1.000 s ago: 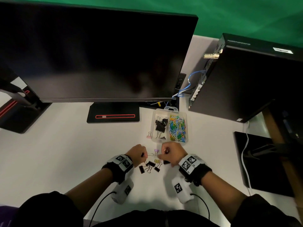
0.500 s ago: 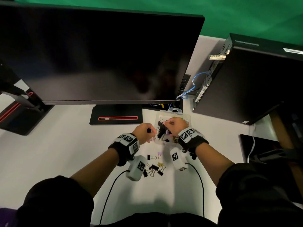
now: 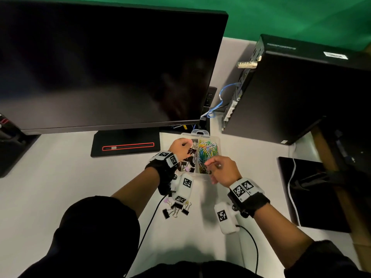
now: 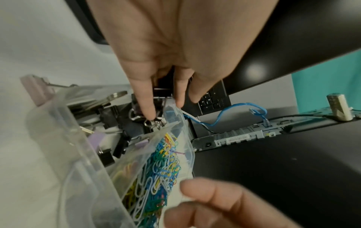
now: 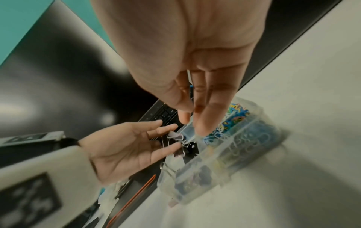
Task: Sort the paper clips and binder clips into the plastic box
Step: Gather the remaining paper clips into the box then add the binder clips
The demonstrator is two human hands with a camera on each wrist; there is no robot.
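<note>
The clear plastic box (image 3: 219, 149) stands on the white desk in front of the monitor. Its right half holds coloured paper clips (image 3: 207, 155), its left half binder clips (image 3: 188, 163). My left hand (image 3: 177, 146) hovers over the binder clip half; in the right wrist view its fingers are straight and clips (image 5: 175, 137) lie at its fingertips. My right hand (image 3: 218, 169) hangs over the box's near right corner with loose fingers and holds nothing. Several loose binder clips (image 3: 176, 210) lie on the desk, partly hidden under my left wrist camera.
A large dark monitor (image 3: 100, 67) and its stand base (image 3: 124, 145) rise just behind the box. A black computer case (image 3: 301, 97) with a blue cable (image 3: 222, 101) stands at the back right. A black pad (image 3: 313, 195) lies at the right edge.
Both hands rose from the loose clips to the box. My left hand has moved over the binder clip half and spread its fingers; my right hand has drawn back to the near right corner.
</note>
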